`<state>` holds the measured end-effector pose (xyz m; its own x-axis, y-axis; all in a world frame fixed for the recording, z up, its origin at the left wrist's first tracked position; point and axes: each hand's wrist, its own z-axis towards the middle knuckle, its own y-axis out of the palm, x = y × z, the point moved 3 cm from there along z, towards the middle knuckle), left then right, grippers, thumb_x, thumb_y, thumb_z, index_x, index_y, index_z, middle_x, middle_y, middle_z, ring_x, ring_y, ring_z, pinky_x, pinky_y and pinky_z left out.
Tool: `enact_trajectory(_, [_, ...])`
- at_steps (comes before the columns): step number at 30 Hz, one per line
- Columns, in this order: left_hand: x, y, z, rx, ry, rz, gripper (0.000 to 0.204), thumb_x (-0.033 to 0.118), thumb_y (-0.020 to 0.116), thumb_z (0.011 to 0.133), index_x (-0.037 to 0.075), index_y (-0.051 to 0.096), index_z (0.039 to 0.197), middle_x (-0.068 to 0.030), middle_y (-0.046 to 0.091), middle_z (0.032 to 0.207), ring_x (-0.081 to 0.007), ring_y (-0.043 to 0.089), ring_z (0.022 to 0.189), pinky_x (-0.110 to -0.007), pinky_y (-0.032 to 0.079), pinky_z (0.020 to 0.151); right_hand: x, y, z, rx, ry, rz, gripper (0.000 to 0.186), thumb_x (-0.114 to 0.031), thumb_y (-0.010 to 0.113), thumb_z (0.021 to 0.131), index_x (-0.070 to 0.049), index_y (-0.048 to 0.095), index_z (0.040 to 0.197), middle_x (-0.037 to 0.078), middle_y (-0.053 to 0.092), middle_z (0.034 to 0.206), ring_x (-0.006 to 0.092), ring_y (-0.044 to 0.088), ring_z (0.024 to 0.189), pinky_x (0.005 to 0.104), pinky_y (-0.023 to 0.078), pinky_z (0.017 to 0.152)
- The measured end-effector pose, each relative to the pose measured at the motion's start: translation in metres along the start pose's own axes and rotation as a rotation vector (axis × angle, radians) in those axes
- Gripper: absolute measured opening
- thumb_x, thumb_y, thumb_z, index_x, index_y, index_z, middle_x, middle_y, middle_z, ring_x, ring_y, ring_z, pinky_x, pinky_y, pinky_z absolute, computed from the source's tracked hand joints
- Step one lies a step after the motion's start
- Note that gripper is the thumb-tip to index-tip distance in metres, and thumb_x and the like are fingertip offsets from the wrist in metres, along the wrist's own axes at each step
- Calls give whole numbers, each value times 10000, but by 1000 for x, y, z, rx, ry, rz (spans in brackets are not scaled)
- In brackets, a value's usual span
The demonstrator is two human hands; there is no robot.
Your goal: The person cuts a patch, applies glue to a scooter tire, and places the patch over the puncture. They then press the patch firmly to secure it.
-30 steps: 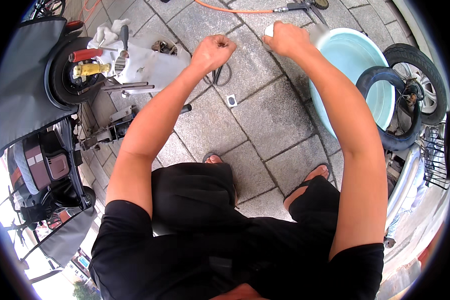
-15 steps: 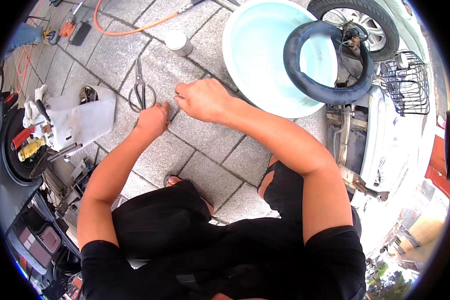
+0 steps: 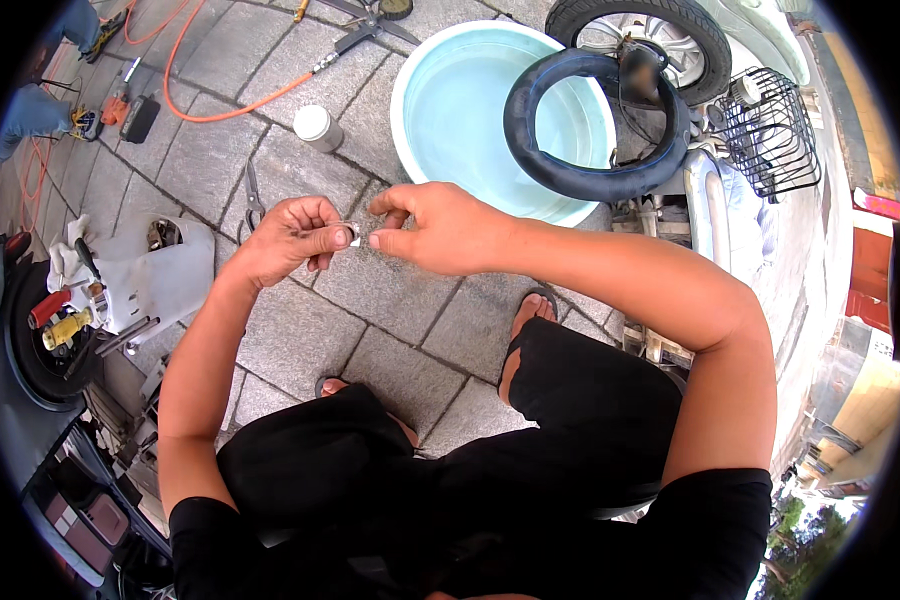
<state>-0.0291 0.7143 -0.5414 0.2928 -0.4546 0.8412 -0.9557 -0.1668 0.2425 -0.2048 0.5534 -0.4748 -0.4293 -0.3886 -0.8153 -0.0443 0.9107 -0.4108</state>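
A small, flat, whitish piece (image 3: 356, 241) is in the left hand (image 3: 295, 242), in front of the person and above the paving of grey stone slabs (image 3: 395, 375). The left thumb and forefinger pinch this piece, and its pale edge comes out beyond the thumb. The right hand (image 3: 445, 232) is just beside it, with the palm side turned toward the left hand. Its thumb and forefinger are apart, and the other fingers are bent; whether its tips touch the piece, I cannot tell.

Behind the left hand lie dark metal scissors (image 3: 253, 188), partly hidden by this hand. A little farther stands a round can with a white top (image 3: 317, 127), upright on the slabs. To the right of the can is a wide, light-blue plastic basin (image 3: 403, 120), and a black rubber inner tube (image 3: 522, 125) lies across its right rim. Beyond the tube is a spoked wheel with black tyre (image 3: 712, 58). An orange hose (image 3: 182, 106) curves over the paving, at the far left of the can.
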Motion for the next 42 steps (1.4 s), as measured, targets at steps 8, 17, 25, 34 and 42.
enact_trajectory(8, [40, 52, -10, 133, 186, -174, 295, 304, 813, 960, 85, 616, 945, 19, 614, 775, -63, 566, 593, -211, 419, 482, -21, -10, -30, 166, 2, 565, 346, -221, 691, 1024, 54, 689, 1234, 48, 730, 934, 83, 655, 771, 259, 535, 676])
enact_trajectory(17, [61, 91, -38, 371, 346, -55, 317, 344, 676, 1057, 36, 660, 1132, -32, 689, 916, -83, 662, 680, -217, 466, 477, -23, -24, -29, 490, -273, 273, 174, -84, 735, 955, 20, 702, 1090, 67, 736, 988, 68, 657, 730, 236, 527, 609])
enact_trajectory(25, [70, 98, -42, 206, 321, -336, 310, 358, 585, 1100, 54, 605, 1155, -74, 696, 1054, -168, 728, 858, -257, 519, 520, -45, -26, -38, 526, -699, -46, 161, -7, 734, 911, 5, 725, 1071, 145, 749, 1169, 110, 721, 785, 237, 552, 610])
enact_trajectory(34, [62, 91, -42, 175, 459, -293, 266, 247, 632, 1082, -2, 592, 1166, -95, 692, 1038, -173, 747, 922, -257, 571, 547, -44, -27, -43, 395, -677, 94, 175, -24, 718, 960, 20, 732, 1128, 117, 721, 1203, 69, 655, 795, 215, 514, 630])
enact_trajectory(42, [56, 89, -47, 158, 424, -301, 319, 308, 626, 1085, 7, 603, 1187, -89, 704, 1059, -169, 749, 923, -255, 573, 556, -42, -22, -41, 309, -603, 156, 189, -51, 726, 977, 24, 743, 1149, 111, 722, 1201, 56, 624, 783, 214, 504, 652])
